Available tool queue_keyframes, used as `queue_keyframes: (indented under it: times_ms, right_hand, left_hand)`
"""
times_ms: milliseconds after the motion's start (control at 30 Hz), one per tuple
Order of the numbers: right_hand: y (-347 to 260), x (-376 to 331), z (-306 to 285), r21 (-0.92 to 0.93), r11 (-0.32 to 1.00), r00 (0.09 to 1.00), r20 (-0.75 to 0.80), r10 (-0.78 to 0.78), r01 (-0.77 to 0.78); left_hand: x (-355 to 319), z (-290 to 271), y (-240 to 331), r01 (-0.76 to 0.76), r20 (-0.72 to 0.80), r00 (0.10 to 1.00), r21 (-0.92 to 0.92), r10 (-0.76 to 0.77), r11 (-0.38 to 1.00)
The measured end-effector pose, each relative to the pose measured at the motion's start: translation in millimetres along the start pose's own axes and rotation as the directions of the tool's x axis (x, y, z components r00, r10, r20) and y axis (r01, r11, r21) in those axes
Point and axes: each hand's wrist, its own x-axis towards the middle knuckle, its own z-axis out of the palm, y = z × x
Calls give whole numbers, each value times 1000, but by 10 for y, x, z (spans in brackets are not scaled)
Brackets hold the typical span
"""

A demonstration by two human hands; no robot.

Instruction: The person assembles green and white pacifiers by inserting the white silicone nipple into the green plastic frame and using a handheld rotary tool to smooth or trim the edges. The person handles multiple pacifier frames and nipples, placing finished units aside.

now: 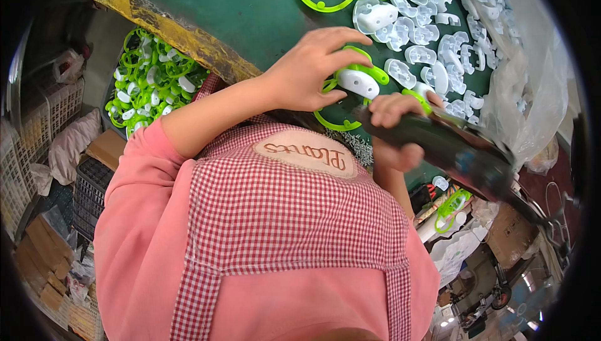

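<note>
My left hand point(316, 69) curves its thumb and fingers round a bright green plastic ring part point(374, 73) at the table's near edge. A white curved cover point(358, 83) with small holes sits on that part. In my right hand point(395, 125) is a dark, cylindrical power screwdriver point(451, 150), slightly blurred. Its front end points left, close to the green part, and I cannot make out the tip. Just beyond the right hand, another green and white piece point(418, 97) is partly covered by the fingers.
Many loose white plastic covers point(421, 54) lie across the right of the green table point(219, 3), beside a clear plastic bag point(526, 91). More green rings point(322, 8) rest at the far side. A crate of green and white parts point(153, 81) stands left, below the yellow-striped edge point(150, 19).
</note>
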Motion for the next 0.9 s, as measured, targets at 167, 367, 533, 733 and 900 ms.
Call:
queue_keyframes:
  times_ms: [167,367,533,733,900]
  right_hand:
    - [-11,-57,-110,-32,999,999,49,-9,10]
    - [-339,66,-88,63,993,988,113,-106,99]
    - [-430,112,-85,117,977,979,77,-188,179]
    - [-450,150,-154,26,982,967,167,-190,188]
    - [-454,175,-116,-42,983,973,157,-168,177]
  left_hand:
    - [-225,-80,-6,-112,76,992,215,98,970]
    - [-194,164,177,-166,206,971,216,121,962]
    - [-74,184,230,-144,116,986,237,119,961]
    - [7,179,268,-71,113,992,179,51,981]
    - [38,192,308,-86,126,990,227,58,970]
